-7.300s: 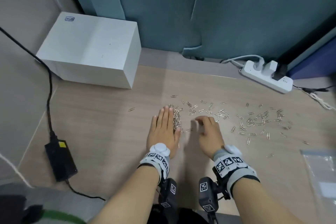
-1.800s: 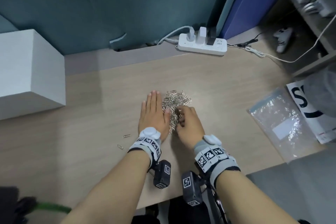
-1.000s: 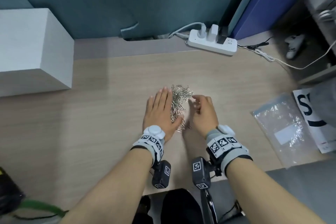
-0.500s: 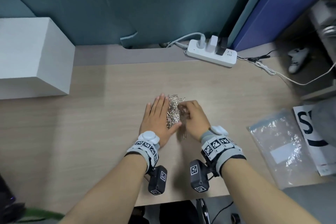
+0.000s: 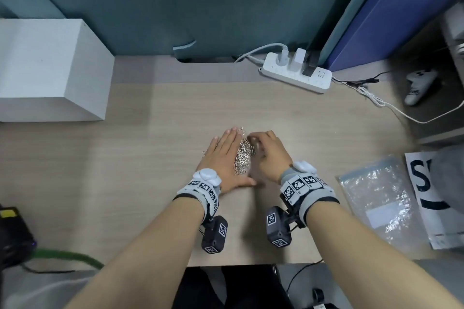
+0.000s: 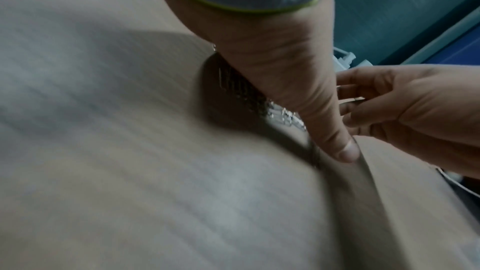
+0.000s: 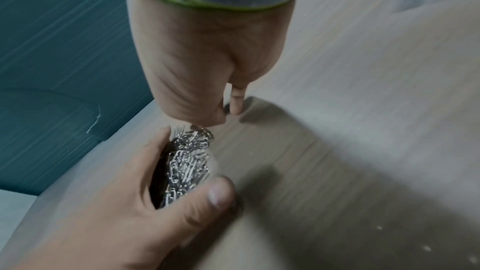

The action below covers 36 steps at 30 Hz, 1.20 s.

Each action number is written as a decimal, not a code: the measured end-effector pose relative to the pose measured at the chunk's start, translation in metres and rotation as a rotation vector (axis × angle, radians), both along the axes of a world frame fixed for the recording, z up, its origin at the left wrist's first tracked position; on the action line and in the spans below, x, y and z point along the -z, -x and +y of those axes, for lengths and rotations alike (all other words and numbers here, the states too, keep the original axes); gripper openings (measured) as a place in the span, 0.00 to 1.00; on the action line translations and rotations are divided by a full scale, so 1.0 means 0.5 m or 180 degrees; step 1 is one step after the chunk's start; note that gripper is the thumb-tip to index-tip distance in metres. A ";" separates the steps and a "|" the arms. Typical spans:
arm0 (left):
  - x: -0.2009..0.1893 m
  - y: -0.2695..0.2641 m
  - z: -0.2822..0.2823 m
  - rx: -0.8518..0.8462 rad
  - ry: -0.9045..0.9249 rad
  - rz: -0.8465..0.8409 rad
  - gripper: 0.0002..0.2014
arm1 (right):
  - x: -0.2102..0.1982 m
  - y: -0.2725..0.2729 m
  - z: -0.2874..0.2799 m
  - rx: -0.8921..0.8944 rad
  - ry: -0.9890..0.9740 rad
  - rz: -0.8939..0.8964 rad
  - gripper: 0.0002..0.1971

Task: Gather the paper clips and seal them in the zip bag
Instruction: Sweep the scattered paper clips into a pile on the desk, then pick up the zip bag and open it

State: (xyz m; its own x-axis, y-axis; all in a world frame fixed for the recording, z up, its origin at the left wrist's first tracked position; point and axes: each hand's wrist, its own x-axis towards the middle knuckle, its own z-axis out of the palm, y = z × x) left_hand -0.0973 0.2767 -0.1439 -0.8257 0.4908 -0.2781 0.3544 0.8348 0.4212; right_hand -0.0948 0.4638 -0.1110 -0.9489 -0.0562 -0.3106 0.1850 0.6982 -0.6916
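A tight heap of silver paper clips (image 5: 243,155) (image 7: 187,163) lies on the wooden desk (image 5: 150,183), banked against the palm of my left hand (image 5: 222,155). That hand stands on its edge with straight fingers, its thumb (image 6: 340,147) flat on the desk. My right hand (image 5: 268,155) (image 6: 415,110) is just right of the heap, its fingers loosely bent and its thumb tip (image 7: 215,120) at the heap's far end. I see nothing gripped in it. The clear zip bag (image 5: 379,198) lies flat at the desk's right.
A white box (image 5: 50,70) stands at the back left and a white power strip (image 5: 296,75) with plugs and cables at the back right. A printed white sheet (image 5: 431,193) lies beside the bag. The desk's front edge runs just behind my wrists.
The scattered clips were swept into one heap between my hands. In the last half second the heap has narrowed against the left palm and the right fingers have lifted slightly off it.
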 end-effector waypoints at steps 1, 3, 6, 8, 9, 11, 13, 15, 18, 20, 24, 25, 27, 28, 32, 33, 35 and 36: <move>0.000 -0.009 0.004 0.0024 0.0069 0.0054 0.69 | 0.000 -0.008 0.006 0.0111 -0.0043 0.0008 0.25; 0.004 -0.013 0.016 0.0044 0.0147 0.0185 0.65 | 0.004 -0.018 0.024 0.0140 -0.0101 -0.0033 0.28; 0.012 -0.006 0.030 0.0059 0.0154 0.0348 0.52 | 0.017 -0.022 0.048 0.0213 -0.0479 0.0030 0.28; 0.007 0.001 0.035 0.0121 0.0188 0.0426 0.42 | 0.013 -0.027 0.067 0.0553 -0.0937 0.0128 0.24; 0.002 0.004 0.041 0.0149 0.0213 0.0483 0.38 | 0.004 -0.032 0.082 0.0833 -0.1161 0.0207 0.21; -0.003 0.006 0.050 0.0184 0.0243 0.0554 0.35 | -0.002 -0.044 0.106 0.1323 -0.1523 0.0135 0.19; -0.019 0.002 0.075 0.0312 0.0276 0.0694 0.34 | -0.011 -0.066 0.140 0.1628 -0.1897 -0.0352 0.22; -0.037 -0.002 0.107 0.0483 0.0312 0.0787 0.33 | -0.021 -0.085 0.165 0.1985 -0.2092 -0.0920 0.26; -0.063 -0.010 0.169 0.0800 0.0294 0.0876 0.30 | -0.039 -0.115 0.198 0.2251 -0.1785 -0.1040 0.28; -0.076 -0.018 0.214 0.0918 0.0257 0.0808 0.28 | -0.045 -0.141 0.219 0.1946 -0.1483 -0.0840 0.27; -0.095 -0.037 0.271 0.0961 0.0331 0.0519 0.20 | -0.041 -0.181 0.232 0.1473 -0.0701 -0.0185 0.29; -0.101 -0.041 0.282 0.0930 0.0356 0.0443 0.18 | -0.039 -0.187 0.237 0.1547 -0.0569 -0.0108 0.28; -0.110 -0.045 0.297 0.0833 0.0427 0.0213 0.15 | -0.037 -0.194 0.246 0.1917 -0.0627 -0.0031 0.26; -0.112 -0.045 0.300 0.0796 0.0491 0.0079 0.14 | -0.036 -0.195 0.249 0.2098 -0.0783 -0.0057 0.25; -0.122 -0.043 0.302 0.0811 0.0684 -0.0276 0.14 | -0.030 -0.191 0.263 0.2676 -0.1120 -0.0412 0.27; -0.124 -0.040 0.300 0.0817 0.0715 -0.0329 0.14 | -0.030 -0.189 0.266 0.2830 -0.1146 -0.0508 0.27; -0.129 -0.036 0.296 0.0803 0.0752 -0.0404 0.14 | -0.030 -0.185 0.275 0.3002 -0.1201 -0.0671 0.23; -0.131 -0.035 0.290 0.0769 0.0785 -0.0434 0.13 | -0.028 -0.183 0.275 0.2956 -0.1166 -0.0718 0.21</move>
